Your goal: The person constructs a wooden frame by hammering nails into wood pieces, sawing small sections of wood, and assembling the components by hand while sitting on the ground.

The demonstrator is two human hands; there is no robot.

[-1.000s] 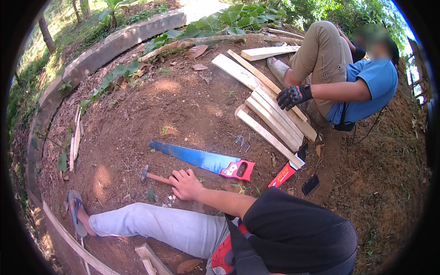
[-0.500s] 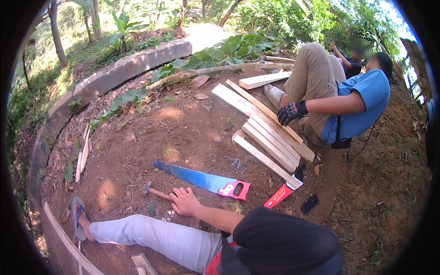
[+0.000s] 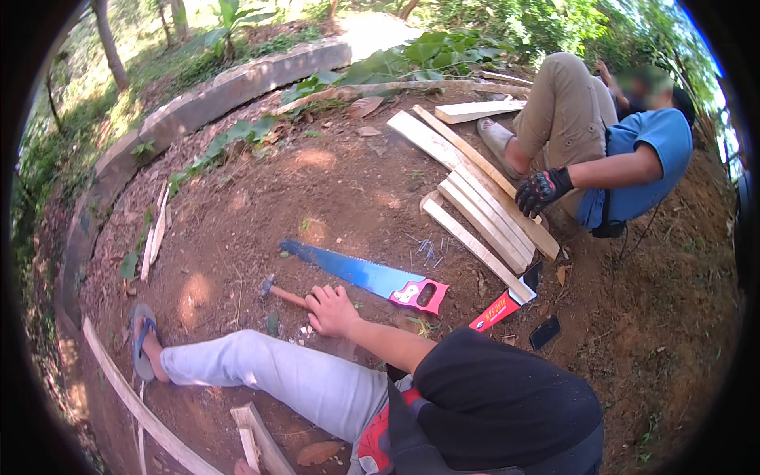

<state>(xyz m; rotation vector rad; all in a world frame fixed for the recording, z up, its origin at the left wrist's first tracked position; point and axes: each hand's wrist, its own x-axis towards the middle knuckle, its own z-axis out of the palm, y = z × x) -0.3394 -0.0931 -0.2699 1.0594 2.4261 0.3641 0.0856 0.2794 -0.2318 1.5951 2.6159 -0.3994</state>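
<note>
My right hand (image 3: 331,310) reaches across from a black sleeve, its fingers closed around the end of the wooden handle of a hammer (image 3: 286,295). That hammer lies on the dirt with its metal head toward the left. Just beyond it rests a handsaw (image 3: 356,271) with a blue blade and a pink-red handle. Only a sliver of my left hand (image 3: 244,468) shows at the bottom edge, beside short wooden pieces (image 3: 265,439); its grip is hidden. Several loose nails (image 3: 427,252) lie beyond the saw handle.
Wooden planks (image 3: 475,210) lie at right, by a co-worker's gloved hand (image 3: 543,191). A red saw sleeve (image 3: 499,310) and a phone (image 3: 545,332) are nearer. A curved concrete edge (image 3: 237,85) bounds the left; my outstretched leg (image 3: 269,368) lies in front.
The view has shifted, so the scene sits farther right and higher. A sliver of my left hand has come into view at the bottom. My right hand stays at the hammer handle.
</note>
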